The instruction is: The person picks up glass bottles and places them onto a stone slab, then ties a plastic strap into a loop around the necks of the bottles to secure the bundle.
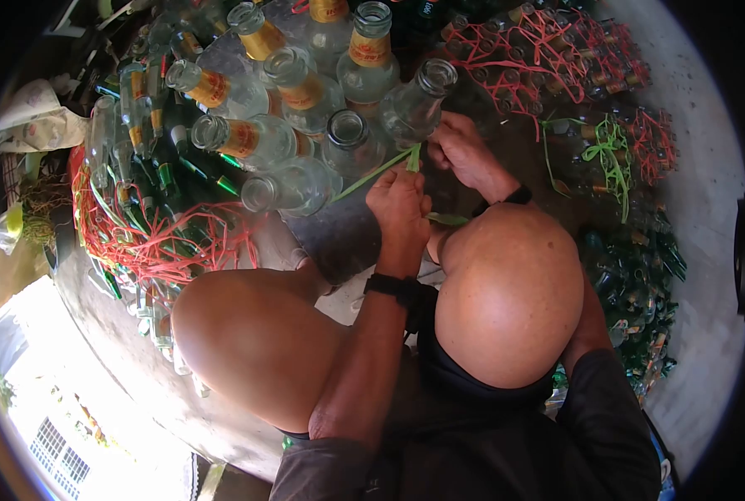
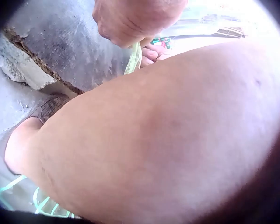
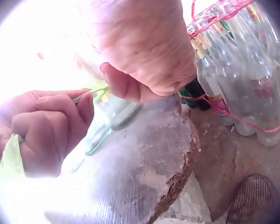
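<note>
A group of clear glass bottles [image 1: 347,138], several with gold-and-red neck labels, stands on a dark round slab [image 1: 339,238]. A flat green plastic strap [image 1: 372,176] runs along the near side of the group. My left hand [image 1: 399,204] grips the strap in curled fingers, and a tail of the strap [image 2: 133,59] hangs below that hand in the left wrist view. Close beside the nearest bottles, my right hand [image 1: 470,157] pinches the strap. Between both hands the strap [image 3: 100,89] shows in the right wrist view.
Bottles bundled with pink strapping [image 1: 548,50] stand at the back right, near green strapping [image 1: 608,154]. A tangle of red straps [image 1: 168,238] lies over green bottles at the left. More green bottles [image 1: 631,292] lie right. My knees [image 1: 510,292] flank the slab's near side.
</note>
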`<action>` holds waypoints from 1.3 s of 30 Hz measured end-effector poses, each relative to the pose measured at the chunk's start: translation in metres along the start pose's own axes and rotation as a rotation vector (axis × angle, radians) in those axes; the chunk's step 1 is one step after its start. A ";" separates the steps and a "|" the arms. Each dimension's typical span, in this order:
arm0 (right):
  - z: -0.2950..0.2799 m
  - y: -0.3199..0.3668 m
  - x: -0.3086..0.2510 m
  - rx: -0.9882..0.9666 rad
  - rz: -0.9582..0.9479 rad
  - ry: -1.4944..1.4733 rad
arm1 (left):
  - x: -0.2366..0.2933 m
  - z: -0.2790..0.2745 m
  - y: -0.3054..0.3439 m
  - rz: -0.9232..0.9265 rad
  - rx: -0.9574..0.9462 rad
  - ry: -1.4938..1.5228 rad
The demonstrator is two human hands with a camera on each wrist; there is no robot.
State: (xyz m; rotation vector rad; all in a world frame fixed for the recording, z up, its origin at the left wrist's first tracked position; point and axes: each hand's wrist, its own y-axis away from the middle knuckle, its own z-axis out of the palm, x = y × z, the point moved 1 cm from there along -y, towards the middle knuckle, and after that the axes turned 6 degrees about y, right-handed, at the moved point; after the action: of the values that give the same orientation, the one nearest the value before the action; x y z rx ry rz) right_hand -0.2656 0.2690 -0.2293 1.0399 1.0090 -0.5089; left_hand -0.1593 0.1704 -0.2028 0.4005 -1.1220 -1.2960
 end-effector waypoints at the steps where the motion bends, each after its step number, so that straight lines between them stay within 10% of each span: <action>1: 0.001 0.000 -0.001 0.020 0.011 -0.012 | -0.001 -0.001 -0.001 0.002 -0.015 -0.003; 20: -0.017 0.060 -0.024 -0.197 0.214 0.030 | -0.022 -0.001 -0.007 0.068 -0.321 -0.022; 24: -0.021 0.098 0.008 -0.010 -0.567 0.525 | -0.019 0.003 -0.007 0.075 -0.352 -0.122; 27: -0.033 0.095 0.005 -0.092 -0.014 0.269 | -0.015 0.009 -0.008 0.084 -0.343 -0.175; 29: -0.055 0.101 0.013 -0.263 -0.304 0.642 | -0.020 0.011 -0.021 -0.015 -0.296 0.026; 39: -0.048 0.119 0.020 0.055 -0.270 0.426 | -0.009 -0.011 -0.072 -0.207 -0.156 -0.055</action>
State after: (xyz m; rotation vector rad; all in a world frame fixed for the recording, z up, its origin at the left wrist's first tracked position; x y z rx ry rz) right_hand -0.1862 0.3674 -0.1982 1.0910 1.5338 -0.5483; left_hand -0.1883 0.1538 -0.2681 0.3736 -1.0361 -1.5738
